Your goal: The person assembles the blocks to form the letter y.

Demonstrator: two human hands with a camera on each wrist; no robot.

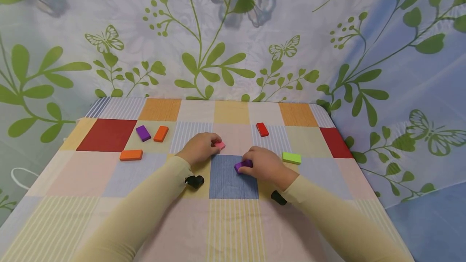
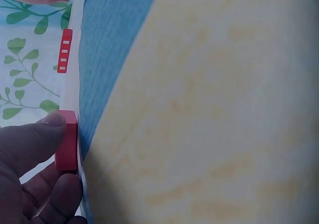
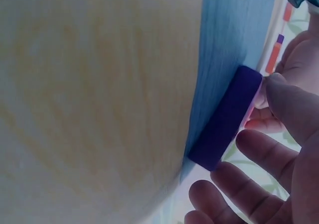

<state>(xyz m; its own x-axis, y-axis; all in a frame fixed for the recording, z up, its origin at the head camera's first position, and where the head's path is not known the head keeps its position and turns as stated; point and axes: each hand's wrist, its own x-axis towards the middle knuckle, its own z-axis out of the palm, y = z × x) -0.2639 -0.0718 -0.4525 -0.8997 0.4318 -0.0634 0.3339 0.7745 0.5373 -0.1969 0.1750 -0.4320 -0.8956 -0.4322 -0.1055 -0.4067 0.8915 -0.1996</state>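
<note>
My left hand (image 1: 200, 148) pinches a small pink rectangular block (image 1: 220, 145) near the middle of the table. In the left wrist view the thumb lies on one end of the pink block (image 2: 67, 142), with fingers at its other end. To the right and a little closer, my right hand (image 1: 267, 167) grips a purple rectangular block (image 1: 242, 165) over the blue cloth square. The right wrist view has the thumb at the upper end of this purple block (image 3: 227, 119) and fingertips at its lower end. Both blocks are partly covered by the hands in the head view.
On the left lie another purple block (image 1: 143, 133), an orange block (image 1: 161, 134) and a second orange block (image 1: 131, 155). A red block (image 1: 262, 129) with white marks lies behind my right hand, a lime green block (image 1: 291, 157) to its right. A patchwork cloth (image 1: 233, 221) covers the table.
</note>
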